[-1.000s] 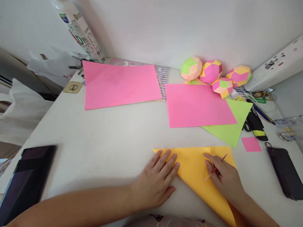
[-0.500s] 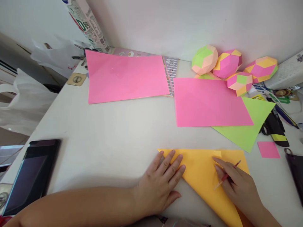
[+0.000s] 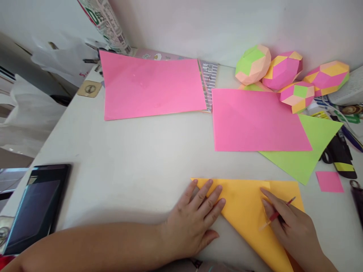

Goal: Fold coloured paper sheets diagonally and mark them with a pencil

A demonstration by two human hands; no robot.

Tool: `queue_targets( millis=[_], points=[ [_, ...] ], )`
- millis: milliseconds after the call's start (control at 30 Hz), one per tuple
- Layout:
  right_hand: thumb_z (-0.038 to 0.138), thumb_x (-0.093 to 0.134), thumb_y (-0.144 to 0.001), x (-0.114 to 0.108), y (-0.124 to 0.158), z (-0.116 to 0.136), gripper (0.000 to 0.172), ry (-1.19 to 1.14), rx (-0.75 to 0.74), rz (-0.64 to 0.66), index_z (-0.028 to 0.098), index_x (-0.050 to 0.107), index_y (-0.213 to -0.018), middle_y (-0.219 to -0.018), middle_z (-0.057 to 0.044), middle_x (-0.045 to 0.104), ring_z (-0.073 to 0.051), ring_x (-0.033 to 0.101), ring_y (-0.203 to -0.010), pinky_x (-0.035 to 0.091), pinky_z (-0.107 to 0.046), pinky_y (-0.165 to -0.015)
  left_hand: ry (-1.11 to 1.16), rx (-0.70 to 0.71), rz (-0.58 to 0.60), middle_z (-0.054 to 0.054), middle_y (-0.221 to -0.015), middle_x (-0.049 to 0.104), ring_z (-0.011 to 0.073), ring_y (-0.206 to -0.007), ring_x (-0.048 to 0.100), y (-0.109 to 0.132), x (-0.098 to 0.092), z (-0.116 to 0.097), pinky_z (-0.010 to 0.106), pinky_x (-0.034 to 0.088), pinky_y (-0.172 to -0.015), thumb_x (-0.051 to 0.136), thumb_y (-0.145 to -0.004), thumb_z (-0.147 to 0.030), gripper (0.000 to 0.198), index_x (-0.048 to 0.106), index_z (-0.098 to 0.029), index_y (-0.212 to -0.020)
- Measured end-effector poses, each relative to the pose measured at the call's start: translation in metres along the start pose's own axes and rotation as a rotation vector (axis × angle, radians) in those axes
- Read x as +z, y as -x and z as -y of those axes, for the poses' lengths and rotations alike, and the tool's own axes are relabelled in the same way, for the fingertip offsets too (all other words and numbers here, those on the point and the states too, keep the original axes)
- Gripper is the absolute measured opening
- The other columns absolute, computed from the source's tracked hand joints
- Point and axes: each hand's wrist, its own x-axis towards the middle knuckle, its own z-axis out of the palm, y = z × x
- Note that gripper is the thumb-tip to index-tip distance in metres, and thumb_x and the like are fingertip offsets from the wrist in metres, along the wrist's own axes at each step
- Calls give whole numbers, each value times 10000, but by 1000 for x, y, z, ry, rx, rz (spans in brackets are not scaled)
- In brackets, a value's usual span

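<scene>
A yellow-orange paper point(image 3: 244, 204), folded over at a slant, lies at the table's front edge. My left hand point(image 3: 195, 217) rests flat with fingers spread, its fingertips on the paper's left corner. Over the right part of the paper is my right hand point(image 3: 292, 223), holding a thin red pen point(image 3: 274, 216) between its fingers. Its index fingertip touches the paper near a small folded flap point(image 3: 265, 184) at the top edge.
Two pink sheets point(image 3: 153, 87) point(image 3: 258, 121) lie farther back, one over a green sheet point(image 3: 297, 166). Faceted paper shapes point(image 3: 252, 65) stand at the wall. A small pink square point(image 3: 329, 181) lies right, a dark tablet point(image 3: 38, 207) left.
The view has shifted slightly, so objects at the right appear farther right. Both hands keep nearly the same place on the paper, and the pen stays in my right hand.
</scene>
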Motion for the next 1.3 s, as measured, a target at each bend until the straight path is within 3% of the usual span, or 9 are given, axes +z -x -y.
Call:
queue_targets(
  millis=[433, 667, 1033, 1300],
  points=[
    [232, 458, -938, -3, -2, 1, 263, -26, 22, 22, 167, 623, -1132, -539, 33, 568, -91, 501, -415, 416, -192, -442, 13, -31, 26, 116, -1559, 196, 386, -1425, 85, 0, -2, 1, 679, -1, -1065, 270, -943, -564, 639, 290, -188, -1460],
    [233, 482, -928, -2, 1, -1, 265, -43, 45, 37, 164, 626, -1139, -554, 27, 581, -94, 517, -435, 424, -191, -447, 13, -28, -16, 113, -1539, 260, 376, -1406, 195, 1, -3, 2, 538, 22, -1116, 275, -941, -577, 644, 348, -173, -1437],
    [246, 469, -932, -2, -1, 1, 263, -38, 52, 37, 169, 632, -1124, -526, 36, 558, -93, 498, -414, 415, -194, -440, -6, -31, 3, 138, -1534, 262, 387, -1400, 188, 0, -4, 1, 604, 55, -1076, 236, -948, -570, 638, 341, -172, -1436],
    [206, 470, -925, -3, 0, 7, 321, -22, 94, 36, 144, 568, -1224, -516, 54, 517, -91, 493, -432, 406, -194, -453, 6, -67, -84, 202, -1479, 343, 403, -1369, 260, 5, 2, -2, 583, 91, -1107, 398, -886, -607, 681, 410, -149, -1389]
  ],
)
